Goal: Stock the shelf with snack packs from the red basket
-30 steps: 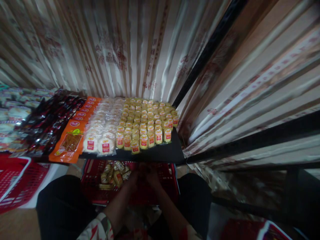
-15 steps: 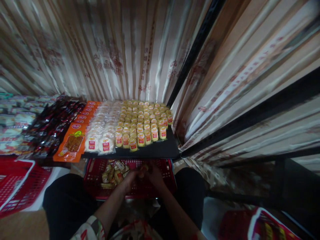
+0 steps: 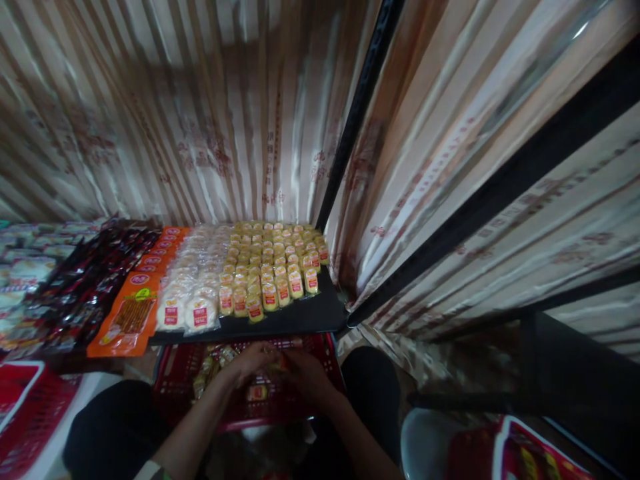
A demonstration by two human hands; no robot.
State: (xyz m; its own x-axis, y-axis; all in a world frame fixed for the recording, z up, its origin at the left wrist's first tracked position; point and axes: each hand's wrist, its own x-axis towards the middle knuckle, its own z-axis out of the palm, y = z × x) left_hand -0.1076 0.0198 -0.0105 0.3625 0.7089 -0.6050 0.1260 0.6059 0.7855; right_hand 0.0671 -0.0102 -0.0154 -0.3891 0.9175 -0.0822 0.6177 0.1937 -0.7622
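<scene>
Near our left hand (image 3: 254,360) and right hand (image 3: 306,375), whose grip we cannot tell, lies a yellow, red-marked packet (image 3: 257,393)

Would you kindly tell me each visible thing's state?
Middle basket: upright, partly filled
Basket packets: loose, partly hidden
Left hand: over middle basket, grip unclear
Right hand: over middle basket, grip unclear
Yellow packets: in rows
White packets: overlapping in columns
Front orange packet: lying flat
Curtain: hanging in folds

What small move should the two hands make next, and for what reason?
Perhaps part the left hand and the right hand slightly: they are close together over the red basket, and what is between their fingers is hard to see; only one small packet shows plainly between the wrists.
</scene>
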